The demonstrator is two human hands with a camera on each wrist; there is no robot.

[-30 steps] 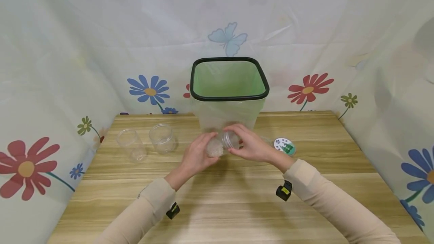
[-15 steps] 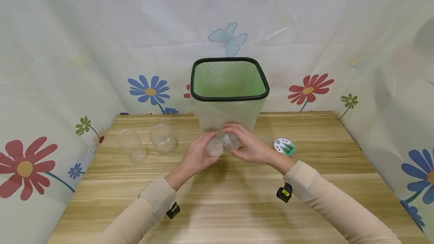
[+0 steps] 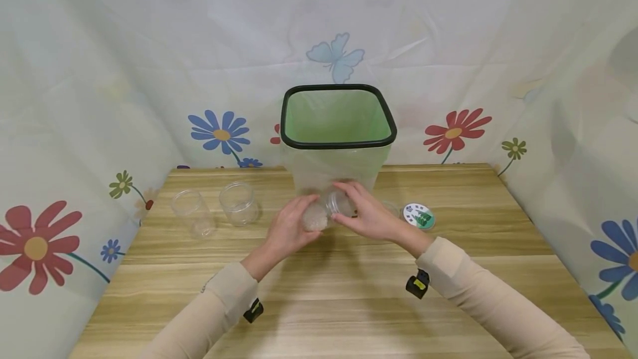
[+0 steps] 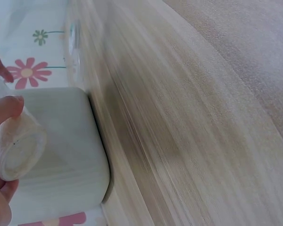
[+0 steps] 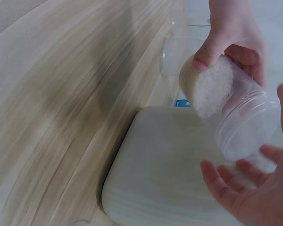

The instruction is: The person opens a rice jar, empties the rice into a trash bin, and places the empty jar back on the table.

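Observation:
My left hand (image 3: 289, 223) grips a clear plastic jar (image 5: 212, 89) by its base end, fingers and thumb wrapped round it. White grains fill the lower part of the jar, which lies tilted on its side in the air. Its ridged, clear lid end (image 5: 252, 125) points towards my right hand (image 3: 371, 212). In the right wrist view the fingers of that hand are spread around the lid end, thumb on one side and fingertips (image 5: 212, 172) on the other, loosely off it. The left wrist view shows the jar's round bottom (image 4: 21, 153).
A pale green bin (image 3: 339, 144) with a black rim stands right behind the hands. Two clear jars, one taller (image 3: 193, 215) and one wider (image 3: 239, 204), stand at the left. To the right lie a clear round piece (image 3: 391, 208) and a white-and-green printed disc (image 3: 418, 215).
My right hand's fingers and thumb have shifted round the lid end, the thumb moving slightly left and up. The left hand and jar stay almost in place.

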